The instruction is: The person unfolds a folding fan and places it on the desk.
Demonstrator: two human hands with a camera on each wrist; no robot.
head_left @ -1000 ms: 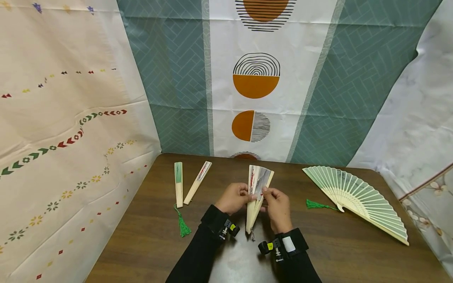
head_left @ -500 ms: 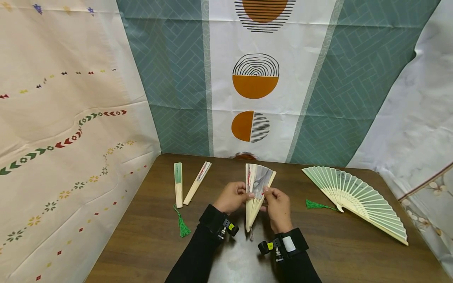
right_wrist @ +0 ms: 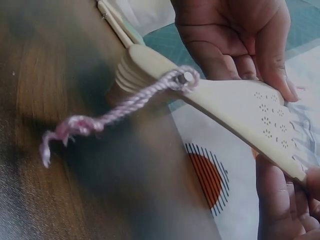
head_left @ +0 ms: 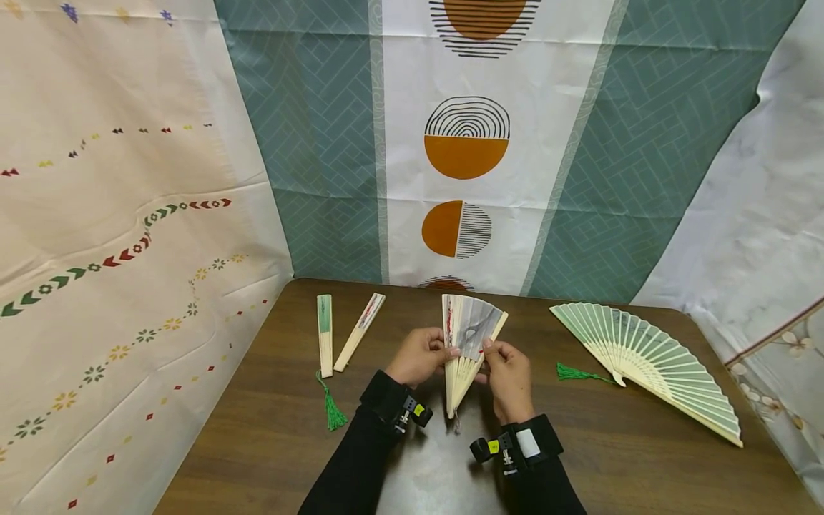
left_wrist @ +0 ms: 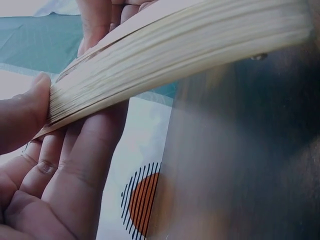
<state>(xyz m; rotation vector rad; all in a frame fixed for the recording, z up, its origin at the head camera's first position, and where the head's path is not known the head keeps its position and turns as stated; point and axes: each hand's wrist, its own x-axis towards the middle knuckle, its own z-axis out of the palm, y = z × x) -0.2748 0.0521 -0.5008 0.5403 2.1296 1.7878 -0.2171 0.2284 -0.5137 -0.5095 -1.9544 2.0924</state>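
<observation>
My left hand [head_left: 421, 355] and right hand [head_left: 510, 375] hold a partly spread folding fan [head_left: 475, 322] above the table, one at each side. It has pale wooden ribs and a grey leaf with red marks on the left. Thumbs lie on the front and fingers reach behind it. The left wrist view shows the stacked ribs [left_wrist: 150, 65] edge-on, the left thumb [left_wrist: 30, 115] pressed at their end. In the right wrist view, a twisted pinkish cord [right_wrist: 120, 107] hangs from the pivot, and small flower holes pierce the ribs.
Left on the brown table [head_left: 257, 429] lie a closed green fan [head_left: 325, 336] with a green tassel [head_left: 334, 411] and a closed pale fan [head_left: 360, 331] with red marks. A spread green fan [head_left: 656, 365] with another tassel [head_left: 579, 373] lies right. Printed cloths hang behind and beside.
The held fan has spread wider, its left edge moving left and its right edge right. My left hand has shifted slightly left and up; the right hand has moved a little right.
</observation>
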